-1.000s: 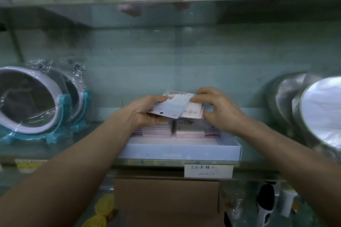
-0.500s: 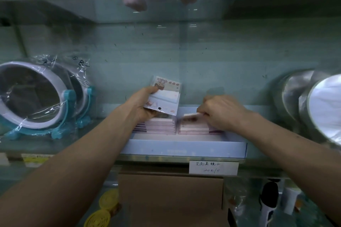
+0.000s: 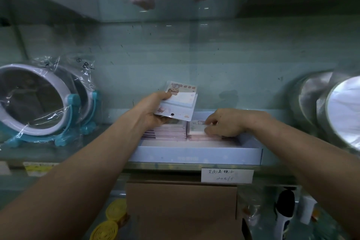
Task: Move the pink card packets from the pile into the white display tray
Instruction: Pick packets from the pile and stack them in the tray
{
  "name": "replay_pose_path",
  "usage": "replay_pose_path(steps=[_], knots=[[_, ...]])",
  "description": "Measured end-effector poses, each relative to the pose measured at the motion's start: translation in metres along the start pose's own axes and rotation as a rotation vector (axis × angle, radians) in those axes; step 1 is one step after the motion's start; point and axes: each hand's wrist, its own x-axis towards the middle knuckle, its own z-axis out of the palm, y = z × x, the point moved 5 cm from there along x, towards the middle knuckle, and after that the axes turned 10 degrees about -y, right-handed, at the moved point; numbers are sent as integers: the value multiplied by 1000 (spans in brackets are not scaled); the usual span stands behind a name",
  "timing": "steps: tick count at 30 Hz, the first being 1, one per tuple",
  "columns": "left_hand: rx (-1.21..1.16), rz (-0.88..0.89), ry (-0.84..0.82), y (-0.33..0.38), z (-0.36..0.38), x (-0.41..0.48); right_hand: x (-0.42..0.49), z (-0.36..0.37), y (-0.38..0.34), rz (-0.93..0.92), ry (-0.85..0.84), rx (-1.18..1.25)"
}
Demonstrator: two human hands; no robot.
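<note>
Packets are going into the white display tray [image 3: 194, 155] one at a time, and I am judging the job to be partway through. My left hand [image 3: 153, 111] is holding a small handful of card packets [image 3: 178, 103] up above the tray's back left corner, thumb lying across the front and fingers curling round behind, with the cartoon-printed top card facing me. My right hand [image 3: 224, 122] is reaching down into the tray, its fingers bending over and pinching a single packet [image 3: 196, 127] that is lying on top of the right row [image 3: 206, 138]. Whether it is fully seated I cannot tell, since my fingers are covering its right end. Beside it the left row [image 3: 167, 131] is already sitting in place, its pink edges stacking toward the back wall. Both rows are filling only the rear part of the tray, and the front strip of its floor is showing bare, so there is room for more. What is left, I am guessing, is the handful I am gripping; no other pile is showing from here. The tray is sitting on a shelf [image 3: 109, 138], between plastic-wrapped mirrors [image 3: 37, 99] on the left and round shiny discs [image 3: 342, 111] on the right.
</note>
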Motion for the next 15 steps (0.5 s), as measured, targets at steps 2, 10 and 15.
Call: replay_pose_path(steps=[2,10,15], knots=[[20,6,-46,0,5,0,-5,-12,-3,-75,140,258],[76,74,-245,0,28,-13,-19,-37,-6,-176,256,943],[393,164,-126,1,24,-14,-33,-28,1,-69,-8,500]])
